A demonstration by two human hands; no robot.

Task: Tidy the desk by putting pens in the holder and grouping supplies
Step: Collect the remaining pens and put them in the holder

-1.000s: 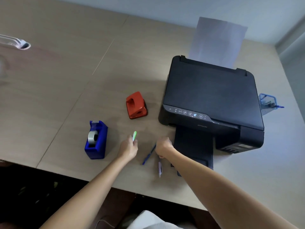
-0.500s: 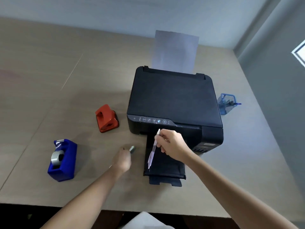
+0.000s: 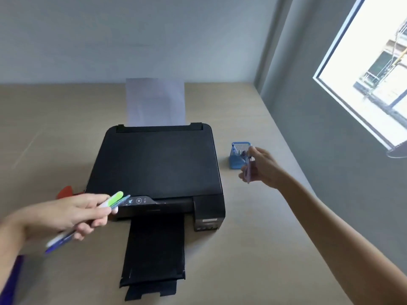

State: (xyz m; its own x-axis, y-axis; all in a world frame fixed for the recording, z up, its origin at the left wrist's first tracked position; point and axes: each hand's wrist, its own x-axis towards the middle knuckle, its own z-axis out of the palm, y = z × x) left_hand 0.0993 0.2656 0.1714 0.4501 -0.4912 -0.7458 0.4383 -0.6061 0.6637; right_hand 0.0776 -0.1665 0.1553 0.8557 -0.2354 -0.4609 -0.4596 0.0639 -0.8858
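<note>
I record the right hand [image 3: 263, 167] extended over the desk [image 3: 253, 249] to the right of the printer [image 3: 158, 164], its fingers closed on a pale purple pen [image 3: 249, 170] held roughly upright. That pen sits just beside the blue mesh holder [image 3: 237, 155], near its right edge and close to the rim; motion blur prevents me from telling whether the pen tip is inside the holder or merely in front of it. The holder stands on the desk between the printer and the grey side wall, and something blue and something dark show inside it, too small to identify. The left hand [image 3: 66, 215] is low at the left, in front of the printer's control panel, closed around a bundle of pens: a green-capped pen [image 3: 113, 198] with a white barrel and a blue pen [image 3: 122, 200] project forward from the fist, and their tail ends emerge blurred below the hand. A white sheet of paper [image 3: 155, 102] stands upright in the printer's rear feed, and the black output tray [image 3: 154, 249] is pulled out toward me. A red object [image 3: 65, 192] is partly visible behind the left hand, just beside the printer's left front corner. A dark blue shape [image 3: 11, 280] at the lower left corner is too blurred to identify.
</note>
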